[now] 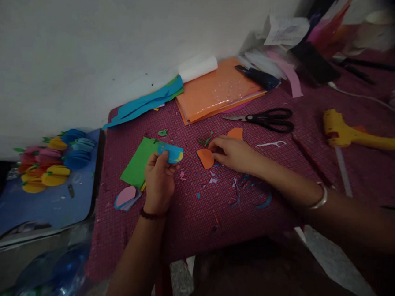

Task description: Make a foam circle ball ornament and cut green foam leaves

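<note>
Left hand point(161, 177): grasping blue rounded cutout point(173, 153), yellow-marked. Right hand point(229, 153): at orange half-round cutout point(205, 158), cannot tell whether gripping. Black-handled scissors point(252, 118), lying beyond

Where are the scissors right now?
In the head view, the scissors lie right of centre on the table, between the orange sheet and the right hand, pointing left.

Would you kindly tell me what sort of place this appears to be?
Probably a small craft workspace: a yellow glue gun, black-handled scissors and colourful cut scraps lie on the checked table cover.
</note>
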Available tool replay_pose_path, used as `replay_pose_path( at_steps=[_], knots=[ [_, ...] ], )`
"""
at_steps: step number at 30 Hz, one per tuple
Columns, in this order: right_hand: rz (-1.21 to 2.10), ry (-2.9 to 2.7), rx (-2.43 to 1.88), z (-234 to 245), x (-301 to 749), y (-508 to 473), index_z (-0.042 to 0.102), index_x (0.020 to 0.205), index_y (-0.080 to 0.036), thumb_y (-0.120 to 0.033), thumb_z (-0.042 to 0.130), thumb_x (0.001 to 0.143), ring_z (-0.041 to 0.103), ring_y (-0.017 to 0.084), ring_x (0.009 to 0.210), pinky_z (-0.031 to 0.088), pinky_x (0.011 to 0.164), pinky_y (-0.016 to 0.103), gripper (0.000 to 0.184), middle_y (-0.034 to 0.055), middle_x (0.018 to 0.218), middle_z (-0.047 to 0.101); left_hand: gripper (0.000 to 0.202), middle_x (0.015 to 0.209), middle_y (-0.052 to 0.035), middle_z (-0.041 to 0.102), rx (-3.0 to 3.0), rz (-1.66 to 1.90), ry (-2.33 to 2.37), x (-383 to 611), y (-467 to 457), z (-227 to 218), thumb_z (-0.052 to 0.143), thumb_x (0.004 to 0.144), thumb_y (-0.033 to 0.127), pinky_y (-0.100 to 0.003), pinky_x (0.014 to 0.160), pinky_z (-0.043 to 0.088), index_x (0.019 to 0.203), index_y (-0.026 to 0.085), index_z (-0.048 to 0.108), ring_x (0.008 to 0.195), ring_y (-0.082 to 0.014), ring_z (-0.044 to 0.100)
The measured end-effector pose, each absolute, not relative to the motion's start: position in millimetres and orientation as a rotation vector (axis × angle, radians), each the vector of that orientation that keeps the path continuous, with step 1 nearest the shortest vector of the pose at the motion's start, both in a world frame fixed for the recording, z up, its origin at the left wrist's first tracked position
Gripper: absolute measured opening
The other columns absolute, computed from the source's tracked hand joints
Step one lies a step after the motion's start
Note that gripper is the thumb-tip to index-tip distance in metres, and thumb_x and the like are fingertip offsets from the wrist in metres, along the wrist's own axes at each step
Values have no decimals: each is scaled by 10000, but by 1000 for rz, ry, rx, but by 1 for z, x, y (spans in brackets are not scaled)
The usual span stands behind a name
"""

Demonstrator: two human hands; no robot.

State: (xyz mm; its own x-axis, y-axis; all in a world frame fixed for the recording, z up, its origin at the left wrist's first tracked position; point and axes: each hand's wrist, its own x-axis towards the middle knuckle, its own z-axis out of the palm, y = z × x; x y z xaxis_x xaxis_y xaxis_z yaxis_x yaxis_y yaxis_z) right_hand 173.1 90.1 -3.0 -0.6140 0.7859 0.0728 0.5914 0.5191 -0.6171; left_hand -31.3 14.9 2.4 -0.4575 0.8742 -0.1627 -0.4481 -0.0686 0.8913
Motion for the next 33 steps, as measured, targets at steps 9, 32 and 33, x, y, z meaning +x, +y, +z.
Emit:
replay_pose_path(
  at_steps=[9,32,33],
  knots=[
    [421,-2754,-1438,7,135,95,628,1027,-117,-430,676,736,633,313,935,465,710,363,430,191,1098,640,281,582,65,623,535,1636,1166,-31,17,-3,785,649,285,-189,498,464,698,177,529,474,-61,561],
    [1129,-1800,-931,30,169,58,490,682,-206,-269,556,803,426,114,580,343,532,244,151,-26,625,469,300,730,-5,598,732,1161,772,-8,-8,1,753,715,435,-204,468,501,767,200,574,639,-126,606],
    [1121,-1788,-937,31,169,55,481,687,-211,-250,558,790,425,114,575,344,528,244,134,-27,626,469,312,713,-4,584,718,1119,761,-8,-10,1,741,722,452,-194,429,485,775,205,559,628,-132,605]
  ],
)
